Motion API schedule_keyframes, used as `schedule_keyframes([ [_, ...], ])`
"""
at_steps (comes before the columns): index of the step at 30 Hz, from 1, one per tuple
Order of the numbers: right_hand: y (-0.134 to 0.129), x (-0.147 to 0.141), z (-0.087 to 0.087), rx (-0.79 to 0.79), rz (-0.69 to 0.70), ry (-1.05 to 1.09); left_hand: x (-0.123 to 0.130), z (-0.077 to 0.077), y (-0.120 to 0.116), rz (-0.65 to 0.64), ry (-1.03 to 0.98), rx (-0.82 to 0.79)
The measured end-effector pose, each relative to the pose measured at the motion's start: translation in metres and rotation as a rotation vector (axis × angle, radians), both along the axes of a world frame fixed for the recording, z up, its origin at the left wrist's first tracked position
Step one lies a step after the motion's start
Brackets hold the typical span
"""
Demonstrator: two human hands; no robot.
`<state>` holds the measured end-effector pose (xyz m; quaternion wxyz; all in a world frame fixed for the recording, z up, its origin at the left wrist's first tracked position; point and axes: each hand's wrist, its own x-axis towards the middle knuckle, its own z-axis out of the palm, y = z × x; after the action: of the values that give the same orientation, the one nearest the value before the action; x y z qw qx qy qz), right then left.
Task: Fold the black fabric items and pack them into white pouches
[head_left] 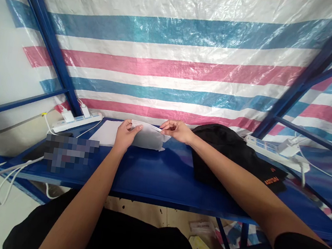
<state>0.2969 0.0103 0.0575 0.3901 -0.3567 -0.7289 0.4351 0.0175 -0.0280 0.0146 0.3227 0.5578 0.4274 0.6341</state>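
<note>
A frosted, greyish plastic bag (147,137) hangs between both hands, just above the blue shelf. My left hand (126,136) is closed on its upper left edge, thumb in front and fingers behind. My right hand (177,131) pinches the white top edge at its right corner. Grey shows through the bag; I cannot tell what, if anything, is inside. Flat white sheets or bags (105,132) lie on the shelf left of and behind my left hand. A heap of black cloth (215,148) with orange lettering lies under and beside my right forearm.
A power strip (77,122) with plugged-in chargers lies at the left, another power strip (276,153) at the right. White cables (8,170) hang off the left side. Blue metal posts (46,37) frame the blue shelf (151,184). Striped plastic sheeting (175,56) hangs behind.
</note>
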Motion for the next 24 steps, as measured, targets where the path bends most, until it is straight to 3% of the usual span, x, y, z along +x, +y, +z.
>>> schedule_keyframes([
  [5,-0.010,-0.003,0.000,0.016,0.053,-0.109,0.007,0.007,-0.006,0.001,-0.013,0.045],
  [8,-0.010,-0.002,0.005,0.121,0.002,-0.197,0.006,0.010,-0.007,0.025,0.034,0.081],
  [11,-0.002,-0.002,0.027,0.337,-0.119,-0.292,-0.006,0.010,-0.003,0.191,0.094,0.159],
  [14,0.014,-0.016,0.066,0.668,-0.275,-0.391,-0.024,0.002,0.005,0.446,0.211,0.129],
  [16,0.027,-0.040,0.093,0.840,-0.306,-0.438,-0.031,-0.006,0.009,0.549,0.444,-0.001],
  [19,0.050,-0.099,0.117,0.906,-0.240,-0.483,-0.030,-0.018,0.010,0.509,0.833,-0.234],
  [21,0.063,-0.149,0.118,0.889,-0.183,-0.497,-0.025,-0.023,0.008,0.439,0.990,-0.305],
  [24,0.079,-0.225,0.103,0.846,-0.069,-0.518,-0.020,-0.023,0.003,0.374,1.108,-0.244],
])
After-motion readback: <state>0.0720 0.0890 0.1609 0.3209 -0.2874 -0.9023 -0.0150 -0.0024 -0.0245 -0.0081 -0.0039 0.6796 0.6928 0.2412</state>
